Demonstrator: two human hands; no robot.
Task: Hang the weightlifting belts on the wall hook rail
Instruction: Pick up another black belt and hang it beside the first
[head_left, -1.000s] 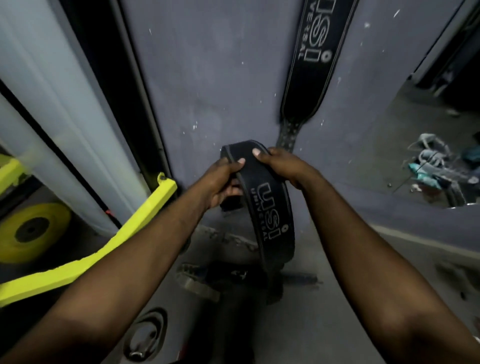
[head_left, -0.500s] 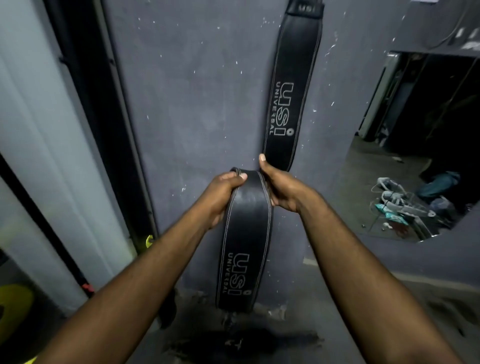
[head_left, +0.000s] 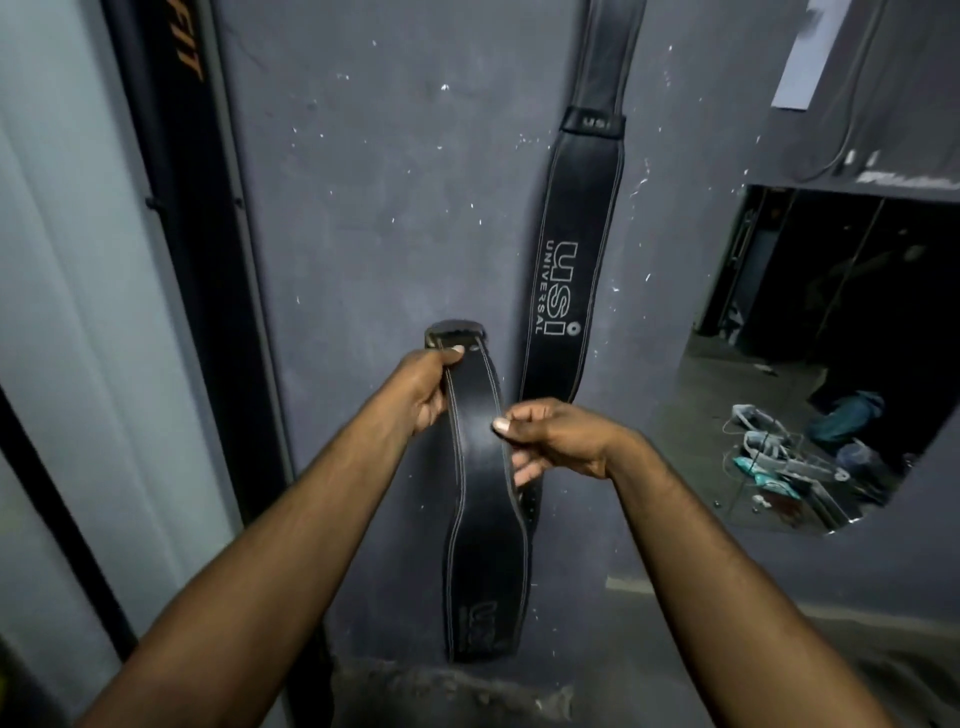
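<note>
**Operator:** State the grip condition, nearest items first

**Technician:** Both forearms reach toward 12 o'clock. The left hand (head_left: 423, 387) grips the upper left edge of the held belt (head_left: 483, 499), thumb on the front face just below the buckle end (head_left: 453, 332). The right hand (head_left: 558, 441) pinches the right edge lower down, thumb on the face, fingers curled behind. Both hands are closed on this one belt

**Operator:** Location and orientation of that belt?

**Technician:** It hangs from the hands at centre frame, in front of the wall (head_left: 363, 182). Contact with the wall cannot be determined. The long axis runs 12 to 6 o'clock, with the top leaning slightly toward 11. The buckle end points to 12. The wide logo section hangs at 6, stitched face toward the camera

**Operator:** What lies beyond it?

**Technician:** A hung belt (head_left: 566, 270) lies flat on the wall at 1 o'clock from the hands. Its upper end leaves the frame, so the hook rail is not visible. A mirror (head_left: 831, 389) sits at 3 o'clock

**Operator:** Step in hand, and next move?

**Technician:** Assessed as the lift phase for a second belt. The next move calls for raising the buckle end toward 12, to the 9 o'clock side of the hung belt. Keep the axis vertical and seat the buckle on a free hook before releasing either hand
</note>
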